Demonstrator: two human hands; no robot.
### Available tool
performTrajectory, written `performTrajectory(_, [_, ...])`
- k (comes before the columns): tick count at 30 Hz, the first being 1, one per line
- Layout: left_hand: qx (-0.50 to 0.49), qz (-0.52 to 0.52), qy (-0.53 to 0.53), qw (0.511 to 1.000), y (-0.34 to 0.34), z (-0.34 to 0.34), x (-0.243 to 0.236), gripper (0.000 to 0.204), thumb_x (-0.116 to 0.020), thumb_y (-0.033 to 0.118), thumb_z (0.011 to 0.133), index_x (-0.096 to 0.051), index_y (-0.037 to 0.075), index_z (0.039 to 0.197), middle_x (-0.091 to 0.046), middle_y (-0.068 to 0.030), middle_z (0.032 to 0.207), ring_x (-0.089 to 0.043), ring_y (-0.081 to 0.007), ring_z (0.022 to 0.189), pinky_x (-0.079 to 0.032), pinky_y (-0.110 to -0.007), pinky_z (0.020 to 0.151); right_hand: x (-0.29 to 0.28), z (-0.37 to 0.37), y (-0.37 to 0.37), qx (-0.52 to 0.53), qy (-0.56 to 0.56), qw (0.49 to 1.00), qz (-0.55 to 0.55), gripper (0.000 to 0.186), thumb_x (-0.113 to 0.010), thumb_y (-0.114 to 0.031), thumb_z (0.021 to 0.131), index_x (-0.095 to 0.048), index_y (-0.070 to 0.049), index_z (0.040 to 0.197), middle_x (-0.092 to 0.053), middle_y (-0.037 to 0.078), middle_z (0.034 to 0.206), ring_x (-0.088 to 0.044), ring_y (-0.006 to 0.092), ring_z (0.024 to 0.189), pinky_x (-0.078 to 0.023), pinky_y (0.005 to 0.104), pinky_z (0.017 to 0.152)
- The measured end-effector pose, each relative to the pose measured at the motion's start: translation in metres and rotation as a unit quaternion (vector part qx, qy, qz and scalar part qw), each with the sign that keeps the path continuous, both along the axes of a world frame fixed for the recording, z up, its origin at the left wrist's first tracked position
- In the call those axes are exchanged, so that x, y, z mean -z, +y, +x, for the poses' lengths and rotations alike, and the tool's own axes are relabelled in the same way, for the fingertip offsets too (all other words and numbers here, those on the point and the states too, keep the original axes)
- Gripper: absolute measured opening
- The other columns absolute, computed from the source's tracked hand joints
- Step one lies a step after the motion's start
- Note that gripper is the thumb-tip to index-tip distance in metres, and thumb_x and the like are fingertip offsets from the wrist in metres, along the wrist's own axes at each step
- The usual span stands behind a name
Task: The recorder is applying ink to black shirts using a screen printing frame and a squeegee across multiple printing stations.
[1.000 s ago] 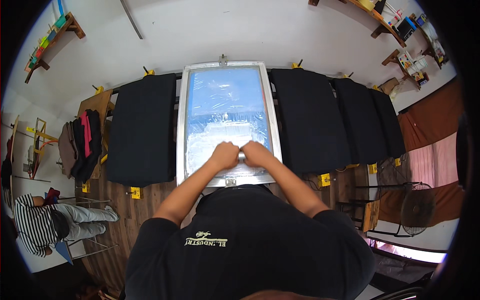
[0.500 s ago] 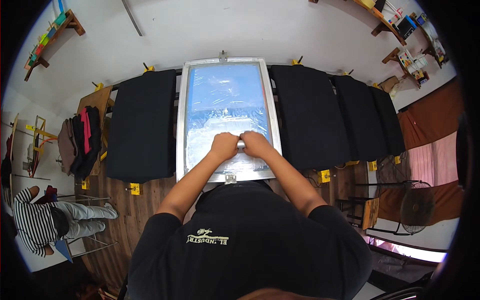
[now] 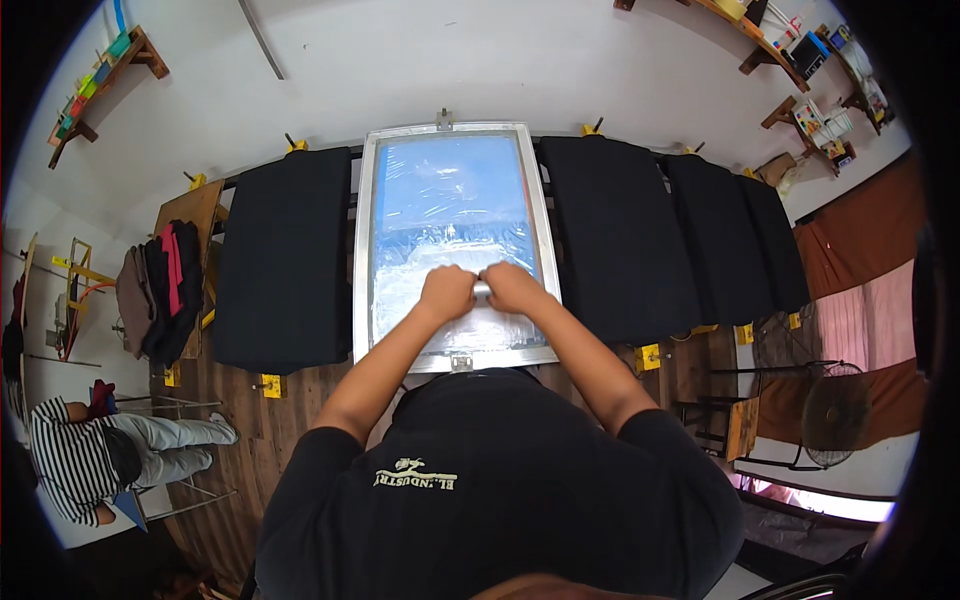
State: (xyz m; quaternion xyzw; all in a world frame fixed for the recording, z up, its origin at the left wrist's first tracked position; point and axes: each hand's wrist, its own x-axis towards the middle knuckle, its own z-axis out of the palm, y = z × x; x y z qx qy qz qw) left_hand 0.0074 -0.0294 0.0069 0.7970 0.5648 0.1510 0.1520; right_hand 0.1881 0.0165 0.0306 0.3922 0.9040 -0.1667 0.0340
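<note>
My left hand [image 3: 448, 292] and right hand [image 3: 513, 288], side by side, clenched a silvery rounded bar [image 3: 483, 288], mostly hidden.

I grip a bar-like tool [image 3: 482, 289], mostly hidden, its one visible bit pale and silvery, over the near half of a framed screen [image 3: 450, 180], a little right of the middle between its side edges. The screen is a long rectangle, silvery metal at the rim, its face glossy blue toward the far edge, streaked whitish toward the near one.
</note>
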Motion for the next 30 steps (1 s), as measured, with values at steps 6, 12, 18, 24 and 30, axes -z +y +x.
performTrajectory(6, [0.032,-0.036,0.005,0.999,0.021,-0.008,0.006,0.015,-0.069,0.021,0.072,-0.077,0.01,0.079,-0.072,-0.0189,0.078,-0.072,-0.0366,0.075,-0.059,-0.046,0.072,0.006,-0.007,0.02,0.007,-0.011,0.999,-0.039,0.025,-0.072,-0.013,0.067,-0.075,-0.002,0.089,-0.071,0.024,0.085,-0.07,0.0427,0.084,-0.057,0.0487,0.079])
performTrajectory(12, [0.066,-0.088,0.003,0.994,-0.043,0.002,-0.003,0.016,-0.068,0.019,0.073,-0.076,0.007,0.077,-0.071,-0.0212,0.076,-0.072,-0.0374,0.075,-0.059,-0.047,0.073,0.0,0.005,-0.048,-0.022,-0.036,0.997,-0.063,0.027,-0.071,-0.012,0.067,-0.075,-0.001,0.091,-0.071,0.025,0.087,-0.07,0.0424,0.085,-0.057,0.0494,0.08])
performTrajectory(18, [0.068,-0.148,-0.004,0.987,-0.049,0.0,-0.014,0.018,-0.07,0.023,0.073,-0.078,0.009,0.081,-0.073,-0.02,0.082,-0.073,-0.0371,0.077,-0.059,-0.046,0.074,-0.008,0.003,-0.052,-0.007,-0.054,0.991,-0.123,0.029,-0.073,-0.016,0.069,-0.075,0.0,0.094,-0.072,0.024,0.089,-0.07,0.0417,0.087,-0.057,0.0472,0.082])
performTrajectory(24, [0.012,-0.07,-0.017,0.997,-0.017,-0.005,-0.012,0.019,-0.072,0.025,0.075,-0.079,0.011,0.087,-0.073,-0.017,0.08,-0.073,-0.0348,0.077,-0.059,-0.046,0.07,-0.003,-0.006,-0.004,-0.008,-0.044,0.994,-0.103,0.029,-0.068,-0.01,0.068,-0.075,-0.002,0.095,-0.072,0.026,0.09,-0.07,0.0418,0.089,-0.056,0.0483,0.082])
performTrajectory(30, [0.025,0.05,-0.07,0.996,-0.061,0.008,0.02,0.011,-0.064,0.012,0.078,-0.07,0.004,0.084,-0.07,-0.0167,0.074,-0.07,-0.0338,0.069,-0.056,-0.047,0.065,0.019,0.01,-0.067,0.019,0.052,0.998,0.02,0.025,-0.065,-0.003,0.071,-0.065,-0.001,0.096,-0.065,0.018,0.095,-0.065,0.0377,0.093,-0.054,0.0482,0.082])
